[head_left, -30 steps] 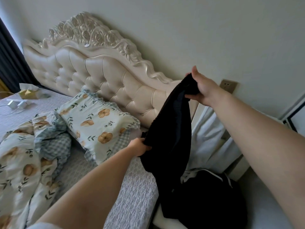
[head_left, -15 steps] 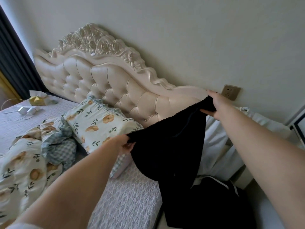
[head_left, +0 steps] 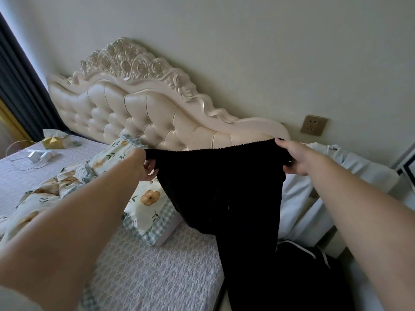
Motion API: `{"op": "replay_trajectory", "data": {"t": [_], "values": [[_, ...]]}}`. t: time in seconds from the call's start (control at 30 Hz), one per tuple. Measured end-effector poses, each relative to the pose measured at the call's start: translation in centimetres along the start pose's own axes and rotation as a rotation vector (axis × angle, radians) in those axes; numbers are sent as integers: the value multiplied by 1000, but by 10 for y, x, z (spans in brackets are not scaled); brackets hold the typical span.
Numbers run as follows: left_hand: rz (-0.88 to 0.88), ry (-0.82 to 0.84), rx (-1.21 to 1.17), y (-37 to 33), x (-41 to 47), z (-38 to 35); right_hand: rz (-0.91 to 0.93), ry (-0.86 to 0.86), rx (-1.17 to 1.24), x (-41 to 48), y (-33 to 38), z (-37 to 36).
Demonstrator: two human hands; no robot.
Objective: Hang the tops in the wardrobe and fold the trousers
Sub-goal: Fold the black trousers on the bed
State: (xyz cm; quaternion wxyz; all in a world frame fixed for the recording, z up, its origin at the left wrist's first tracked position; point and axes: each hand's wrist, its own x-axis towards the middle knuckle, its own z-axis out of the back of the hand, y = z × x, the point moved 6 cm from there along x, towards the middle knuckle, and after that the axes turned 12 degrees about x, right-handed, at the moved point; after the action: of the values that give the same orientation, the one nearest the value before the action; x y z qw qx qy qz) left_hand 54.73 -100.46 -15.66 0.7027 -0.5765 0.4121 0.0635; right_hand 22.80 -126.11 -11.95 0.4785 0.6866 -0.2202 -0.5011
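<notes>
Black trousers (head_left: 224, 189) hang spread out in front of me above the bed's right edge, their elastic waistband stretched level between both hands. My left hand (head_left: 146, 164) pinches the waistband's left end. My right hand (head_left: 292, 158) grips its right end. The legs drop down past the mattress edge to the lower right. Under them lies another black garment with white stripes (head_left: 314, 261). A white garment (head_left: 314, 198) is heaped to the right, behind my right arm.
The bed (head_left: 146, 277) has a grey quilted cover, a floral pillow (head_left: 143, 198) and a crumpled floral duvet (head_left: 40, 198) at left. A cream tufted headboard (head_left: 139, 113) stands behind. A tissue pack (head_left: 52, 142) lies far left, a wall socket (head_left: 313, 125) at right.
My right hand came down from high up and my left hand rose and moved left. The bunched trousers are now stretched flat and level by the waistband.
</notes>
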Motion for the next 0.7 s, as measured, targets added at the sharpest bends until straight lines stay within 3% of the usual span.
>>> {"op": "replay_trajectory", "data": {"t": [0.17,0.27,0.33,0.4,0.53,0.6,0.7], "values": [[-224,176,-28,-14,-5,-19,80,24,124,2,17,9],[-398,318,24,-24,-13,-28,185,136,194,-4,33,10],[-475,304,64,-28,-18,-28,232,203,200,-5,39,10],[-538,181,118,-32,-19,-24,280,203,170,-5,43,10],[-711,-124,372,-46,-26,-19,511,-63,22,-5,59,21],[-835,-314,510,-55,-41,-20,759,-301,-204,-16,73,25],[-990,-475,478,-67,-67,-23,1134,-631,-395,-47,88,23]]}}
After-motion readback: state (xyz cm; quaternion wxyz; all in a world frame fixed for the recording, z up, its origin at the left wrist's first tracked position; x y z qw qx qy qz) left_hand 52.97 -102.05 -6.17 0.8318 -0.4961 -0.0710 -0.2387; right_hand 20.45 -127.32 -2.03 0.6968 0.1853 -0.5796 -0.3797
